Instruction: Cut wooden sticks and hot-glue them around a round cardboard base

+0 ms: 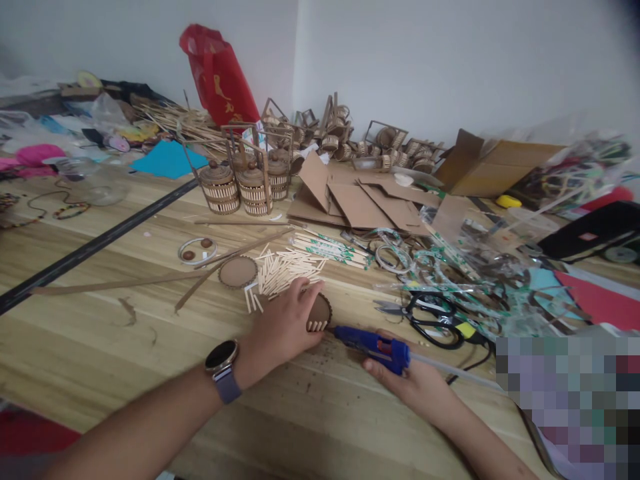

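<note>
My left hand [287, 319] grips a round cardboard disc [320, 311] by its left side. Several short wooden sticks stand along the near edge of that disc. In my right hand [400, 380] is a blue glue gun [373, 345], its nozzle at the disc's near right edge and a clear glue stick out of its back. Just beyond my left hand lies a loose pile of short wooden sticks [287, 270]. A second cardboard disc [238, 272] with a dark rim lies flat to the left of the pile.
Black-handled scissors [435, 320] lie right of the glue gun. Small lidded baskets with handles [220, 189] stand further back, before a red bag [215, 73]. Cardboard pieces [360, 203] and plastic wrappers [435, 260] cover the right. Brown strips [200, 280] lie left.
</note>
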Tool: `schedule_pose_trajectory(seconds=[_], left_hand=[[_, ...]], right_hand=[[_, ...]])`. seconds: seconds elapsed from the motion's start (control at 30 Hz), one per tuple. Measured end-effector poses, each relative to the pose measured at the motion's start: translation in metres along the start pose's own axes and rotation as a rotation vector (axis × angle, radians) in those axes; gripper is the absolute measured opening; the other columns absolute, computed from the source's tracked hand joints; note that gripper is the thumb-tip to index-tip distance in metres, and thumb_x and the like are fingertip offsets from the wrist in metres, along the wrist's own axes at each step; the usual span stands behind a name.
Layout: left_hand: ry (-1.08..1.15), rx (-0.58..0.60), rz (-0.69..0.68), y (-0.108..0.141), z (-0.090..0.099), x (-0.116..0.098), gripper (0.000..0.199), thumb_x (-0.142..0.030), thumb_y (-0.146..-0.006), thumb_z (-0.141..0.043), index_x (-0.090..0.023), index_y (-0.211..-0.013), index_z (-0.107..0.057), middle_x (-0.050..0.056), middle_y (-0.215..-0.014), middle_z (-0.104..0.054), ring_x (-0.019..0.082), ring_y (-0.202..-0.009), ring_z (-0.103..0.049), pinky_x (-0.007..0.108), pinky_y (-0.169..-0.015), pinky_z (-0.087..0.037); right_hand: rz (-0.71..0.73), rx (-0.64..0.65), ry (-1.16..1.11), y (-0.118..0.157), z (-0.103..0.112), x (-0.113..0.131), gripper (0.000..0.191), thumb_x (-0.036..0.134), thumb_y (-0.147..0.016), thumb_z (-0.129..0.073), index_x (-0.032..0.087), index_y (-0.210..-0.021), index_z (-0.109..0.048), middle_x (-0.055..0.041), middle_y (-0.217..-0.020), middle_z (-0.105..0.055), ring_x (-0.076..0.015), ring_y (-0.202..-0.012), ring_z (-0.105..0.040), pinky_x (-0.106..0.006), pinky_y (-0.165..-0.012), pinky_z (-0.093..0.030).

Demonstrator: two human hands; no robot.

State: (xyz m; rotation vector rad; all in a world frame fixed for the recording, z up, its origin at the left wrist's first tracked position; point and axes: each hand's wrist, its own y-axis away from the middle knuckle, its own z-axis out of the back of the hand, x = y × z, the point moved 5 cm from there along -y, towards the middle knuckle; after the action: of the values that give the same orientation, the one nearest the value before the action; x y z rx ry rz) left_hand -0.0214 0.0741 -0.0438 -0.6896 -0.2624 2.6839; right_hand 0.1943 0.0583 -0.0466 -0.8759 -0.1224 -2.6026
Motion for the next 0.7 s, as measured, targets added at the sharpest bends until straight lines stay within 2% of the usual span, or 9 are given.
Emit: schedule_pose_trajectory(seconds=[0.37,0.7], left_hand=[[-0.009,-0.007,0.010,0.000,0.001,-0.001,0.080,-0.025,-0.071,-0.072,-0.028,-0.139,-0.029,0.011,-0.137,-0.039,0.029,-0.120,-0.052,0.043,-0.097,-0.048],[-0.026,0.018,0.009,0.000,0.003,-0.003,0.079,-0.025,-0.072,-0.072,-0.025,-0.138,-0.030,0.011,-0.137,-0.040,0.029,-0.120,-0.051,0.041,-0.098,-0.048]], right_hand=[[-0.054,-0.011,0.001,0.003,-0.006,-0.018,0.048,0.060,-0.077,-0.059,0.020,-0.099,-0.073,-0.0139,-0.106,-0.073,-0.0323,-0.099,-0.068,-0.044,-0.087,-0.054],[-0.049,0.022,-0.007,0.002,-0.005,-0.014,0.043,0.056,-0.079,-0.057,0.020,-0.096,-0.073,-0.0132,-0.101,-0.074,-0.0313,-0.094,-0.068,-0.042,-0.083,-0.055]])
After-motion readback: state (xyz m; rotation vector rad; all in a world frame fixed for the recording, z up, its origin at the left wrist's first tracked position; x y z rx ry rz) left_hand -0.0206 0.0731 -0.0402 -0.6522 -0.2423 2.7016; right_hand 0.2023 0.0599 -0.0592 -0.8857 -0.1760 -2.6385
